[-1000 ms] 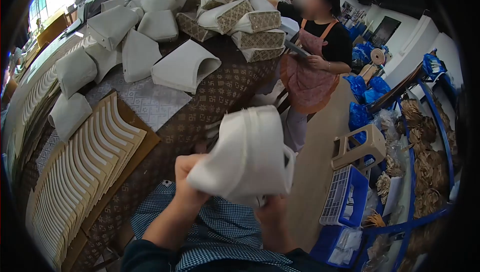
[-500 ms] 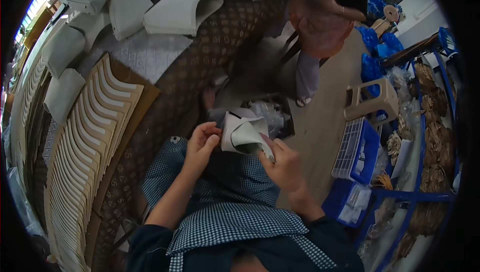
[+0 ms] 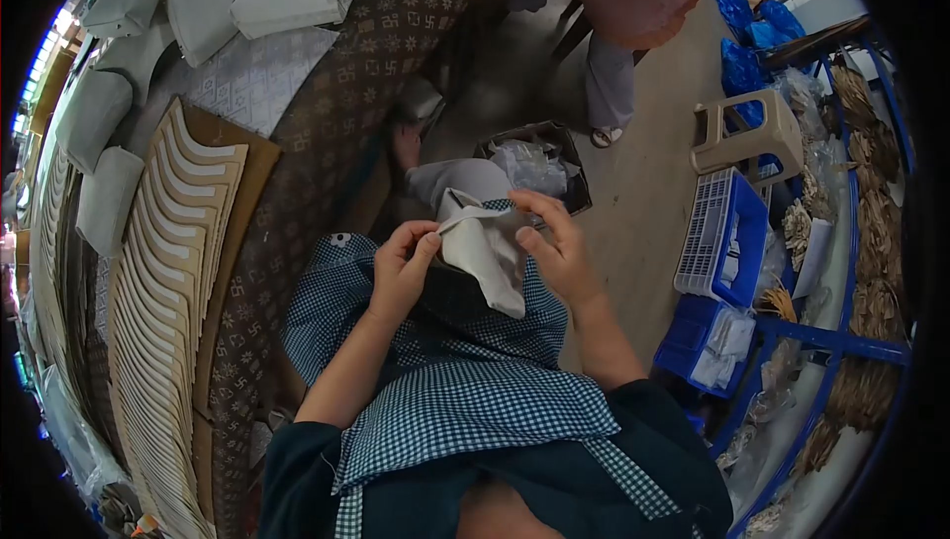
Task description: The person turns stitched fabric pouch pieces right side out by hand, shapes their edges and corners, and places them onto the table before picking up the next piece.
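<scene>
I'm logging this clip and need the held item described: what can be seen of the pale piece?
The pale piece is off-white and looks like pliable sheet or fabric, though its exact material can't be told. Its upper part is folded and bunched, with a small dark mark near the top; a blunt end slants down over the checked apron. The left grip pinches its upper left edge. The right grip is at its upper right, contact unclear.
</scene>
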`<state>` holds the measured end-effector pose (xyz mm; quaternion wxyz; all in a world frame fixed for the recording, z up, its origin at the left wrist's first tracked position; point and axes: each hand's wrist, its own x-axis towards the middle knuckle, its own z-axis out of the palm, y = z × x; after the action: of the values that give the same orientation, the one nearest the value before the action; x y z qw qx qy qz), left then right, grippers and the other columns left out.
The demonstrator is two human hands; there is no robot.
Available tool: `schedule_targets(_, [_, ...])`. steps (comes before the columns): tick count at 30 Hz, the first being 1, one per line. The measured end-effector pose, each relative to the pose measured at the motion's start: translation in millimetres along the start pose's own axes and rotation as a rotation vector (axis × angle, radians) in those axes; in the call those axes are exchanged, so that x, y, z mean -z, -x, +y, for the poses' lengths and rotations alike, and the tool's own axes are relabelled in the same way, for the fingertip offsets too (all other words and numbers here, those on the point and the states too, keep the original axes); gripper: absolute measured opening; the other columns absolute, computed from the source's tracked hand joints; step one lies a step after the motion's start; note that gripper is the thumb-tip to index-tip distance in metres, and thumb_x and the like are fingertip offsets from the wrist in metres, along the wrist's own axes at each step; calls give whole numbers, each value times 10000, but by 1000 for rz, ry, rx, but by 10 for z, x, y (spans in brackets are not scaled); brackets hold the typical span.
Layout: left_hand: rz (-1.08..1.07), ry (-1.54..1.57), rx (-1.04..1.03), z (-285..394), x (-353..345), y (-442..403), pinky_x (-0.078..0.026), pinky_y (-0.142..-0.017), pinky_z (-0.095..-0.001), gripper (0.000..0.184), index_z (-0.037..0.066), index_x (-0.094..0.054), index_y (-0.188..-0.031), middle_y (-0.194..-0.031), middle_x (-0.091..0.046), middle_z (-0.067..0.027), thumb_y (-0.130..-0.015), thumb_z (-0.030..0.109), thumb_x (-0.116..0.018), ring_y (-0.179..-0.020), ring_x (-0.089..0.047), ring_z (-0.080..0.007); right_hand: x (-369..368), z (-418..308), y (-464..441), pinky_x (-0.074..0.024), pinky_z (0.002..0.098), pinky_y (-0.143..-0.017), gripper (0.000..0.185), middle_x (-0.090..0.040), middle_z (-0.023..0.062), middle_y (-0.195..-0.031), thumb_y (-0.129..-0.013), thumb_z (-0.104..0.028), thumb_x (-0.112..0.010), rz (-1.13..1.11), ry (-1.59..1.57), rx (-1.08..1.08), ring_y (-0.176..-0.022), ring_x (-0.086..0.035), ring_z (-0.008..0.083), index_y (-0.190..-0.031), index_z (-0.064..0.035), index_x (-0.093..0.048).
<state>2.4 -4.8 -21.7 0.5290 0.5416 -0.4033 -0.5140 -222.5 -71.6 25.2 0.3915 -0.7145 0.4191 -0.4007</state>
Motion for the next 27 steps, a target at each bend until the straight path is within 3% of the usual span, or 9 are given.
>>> schedule_targets(9, [-68, 4, 168, -114, 8, -10, -402, -659, -231, 207, -12, -618, -854, -790, -570, 5, -930, 170, -557, -737, -492, -77, -255, 362, -110, -458, 240, -669, 288, -633, 37, -687, -905, -257, -627, -340, -452, -584, -683, -545, 83, -892, 21, -699])
schedule_targets(10, [-93, -25, 144, -120, 7, -52, -402, -649, -233, 208, -13, -615, -836, -766, -563, 6, -921, 168, -560, -721, -488, -76, -249, 376, -95, -478, 264, -682, 323, -656, 69, -749, -906, -282, -614, -364, -390, -654, -692, -581, 121, -896, 32, -688])
schedule_targets(13, [-62, -77, 91, -16, -53, -207, -401, -605, -242, 229, -20, -607, -793, -688, -546, 4, -906, 177, -575, -661, -479, -76, -166, 61, -65, -479, 320, -821, 359, -664, 124, -1013, -893, -302, -619, -81, -47, -375, -902, -613, 210, -1057, 14, -665])
schedule_targets(16, [36, -131, 5, 56, -124, -427, -413, -570, -249, 256, -32, -638, -814, -608, -536, 0, -903, 205, -603, -615, -499, -75, 26, -206, 41, -409, 384, -977, 513, -547, 155, -1289, -872, -361, -634, 20, 98, 79, -1147, -517, 296, -1250, -19, -578])
schedule_targets(18, [93, -150, -6, 238, -250, -513, -430, -589, -245, 266, -37, -656, -838, -602, -544, 0, -906, 217, -611, -626, -523, -75, 63, -480, 144, -340, 413, -1046, 649, -468, 154, -1373, -857, -418, -639, -226, 70, 64, -1237, -430, 315, -1358, -33, -485])
schedule_targets(19, [79, -127, 13, 193, -272, -556, -471, -689, -248, 266, -26, -644, -1022, -749, -604, -35, -890, 206, -650, -742, -570, -97, -39, -604, 192, -346, 408, -1064, 616, -451, 193, -1386, -869, -362, -644, -170, 269, 45, -1276, -436, 318, -1355, -17, -488])
schedule_targets(22, [176, 29, -165, 128, -446, -504, -487, -831, -304, 535, -3, -526, -1252, -1052, -598, -115, -809, 203, -742, -952, -587, -192, -141, -439, 244, -377, 407, -1038, 589, -468, 197, -1370, -867, -258, -658, 44, 315, -113, -1244, -472, 333, -1368, -16, -467])
schedule_targets(25, [118, -592, -400, 154, -522, -257, -438, -976, -444, 908, 14, -359, -1409, -1312, -444, -189, -658, 209, -831, -1180, -478, -373, -167, -406, 140, -435, 389, -976, 548, -562, 181, -1273, -854, -167, -655, 108, 324, -125, -1152, -550, 320, -1348, -2, -485])
schedule_targets(27, [202, -661, -409, 65, -580, -305, -430, -989, -432, 826, 8, -373, -1404, -1294, -472, -181, -703, 173, -778, -1172, -485, -377, -244, -420, 88, -446, 384, -962, 532, -592, 179, -1232, -857, -155, -650, 93, 377, -78, -1126, -568, 307, -1341, 3, -496])
